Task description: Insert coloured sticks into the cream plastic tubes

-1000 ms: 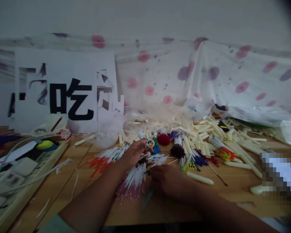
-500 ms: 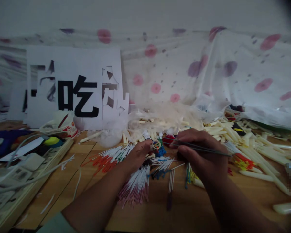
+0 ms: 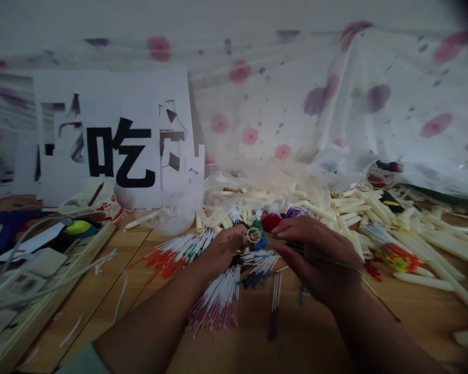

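My left hand is closed around a small pale tube, its round open end facing me with coloured bits inside. Just right of the tube is my right hand, its fingers pinched on thin dark tweezers. The tweezers' tips are hard to make out. Below the hands lie bundles of thin white sticks with coloured ends: orange-red sticks to the left, pink-purple sticks nearest me, and dark blue-tipped sticks beneath the tube. A dark red round thing sits behind my right fingertips.
Many cream-coloured tubes lie heaped at the back right. A white board with a black character stands at the back left. On the left are a wooden tray with white plugs and cables, and a blue glue gun.
My right hand's fingers have tipped lower and the tweezers lie more hidden under them. The tube stays in my left hand. The whole view has shifted slightly.
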A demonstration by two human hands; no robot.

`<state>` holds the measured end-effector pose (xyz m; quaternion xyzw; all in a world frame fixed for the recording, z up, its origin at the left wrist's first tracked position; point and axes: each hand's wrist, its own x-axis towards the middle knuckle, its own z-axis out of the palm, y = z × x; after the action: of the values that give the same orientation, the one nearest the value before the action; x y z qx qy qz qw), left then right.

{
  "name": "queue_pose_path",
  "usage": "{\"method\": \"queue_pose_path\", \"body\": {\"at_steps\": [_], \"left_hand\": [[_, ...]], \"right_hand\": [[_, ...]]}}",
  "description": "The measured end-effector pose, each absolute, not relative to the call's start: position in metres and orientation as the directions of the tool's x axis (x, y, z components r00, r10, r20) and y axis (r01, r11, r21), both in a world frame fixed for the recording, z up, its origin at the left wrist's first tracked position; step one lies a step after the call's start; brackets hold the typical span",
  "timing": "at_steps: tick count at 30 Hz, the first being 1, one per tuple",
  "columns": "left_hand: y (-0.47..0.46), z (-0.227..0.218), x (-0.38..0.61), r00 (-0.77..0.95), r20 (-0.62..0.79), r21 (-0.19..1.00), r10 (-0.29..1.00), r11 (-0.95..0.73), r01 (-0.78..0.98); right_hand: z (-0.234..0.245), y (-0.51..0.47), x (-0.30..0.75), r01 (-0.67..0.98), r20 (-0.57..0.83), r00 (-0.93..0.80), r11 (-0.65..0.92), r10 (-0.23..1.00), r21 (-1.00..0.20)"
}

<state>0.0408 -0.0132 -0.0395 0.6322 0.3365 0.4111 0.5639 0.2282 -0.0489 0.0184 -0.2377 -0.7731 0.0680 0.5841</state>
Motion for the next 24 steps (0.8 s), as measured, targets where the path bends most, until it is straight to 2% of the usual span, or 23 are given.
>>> {"method": "queue_pose_path", "body": {"at_steps": [8,16,24], "left_hand": [[-0.0168,-0.0311,0.0415,0.439,0.166,0.980,0.883,-0.195,0.023],[-0.0127,-0.0313,0.0391,0.359,0.364,0.909,0.859,-0.411,0.062],[-0.0154,-0.0317,0.0413,0.357,0.298,0.952,0.885,-0.303,-0.043]], "right_hand": [[0.0212,-0.0522,0.2263,0.315,0.854,-0.174,0.849,0.490,-0.424],[0.0175,-0.0530,0.2209,0.343,0.852,-0.152,0.835,0.501,-0.430],[0.0166,-0.0537,0.2256,0.274,0.843,-0.116,0.833,0.525,-0.481]]}}
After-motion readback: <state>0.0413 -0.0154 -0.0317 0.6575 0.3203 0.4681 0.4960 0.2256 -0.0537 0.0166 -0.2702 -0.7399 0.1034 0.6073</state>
